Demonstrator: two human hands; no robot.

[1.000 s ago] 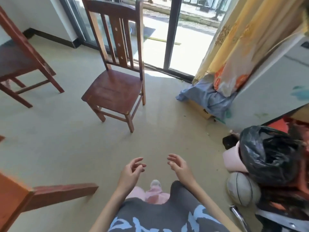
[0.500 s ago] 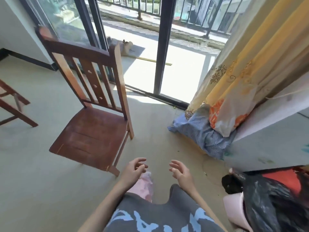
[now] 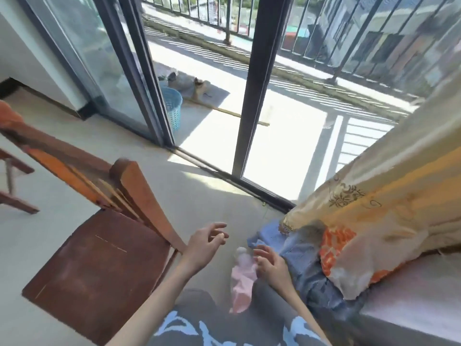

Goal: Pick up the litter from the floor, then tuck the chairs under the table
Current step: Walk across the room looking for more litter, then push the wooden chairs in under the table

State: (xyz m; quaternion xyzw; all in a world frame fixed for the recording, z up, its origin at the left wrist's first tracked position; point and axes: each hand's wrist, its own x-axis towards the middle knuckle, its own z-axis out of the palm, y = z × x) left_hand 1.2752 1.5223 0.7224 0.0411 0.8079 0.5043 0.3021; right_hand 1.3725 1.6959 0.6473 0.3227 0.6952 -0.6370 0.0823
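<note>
While both arms reach forward, the left hand (image 3: 204, 243) hangs loosely curled and holds nothing, just beside the chair (image 3: 99, 255) back. The right hand (image 3: 270, 262), fingers relaxed and empty, hovers near blue cloth (image 3: 299, 260) under the curtain (image 3: 374, 221).

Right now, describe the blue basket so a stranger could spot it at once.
Find the dark sliding door frame at the balcony threshold. Just past it, outside on the balcony floor, stands the blue basket. It is the only light-blue, lattice-walled plastic thing there.
</note>
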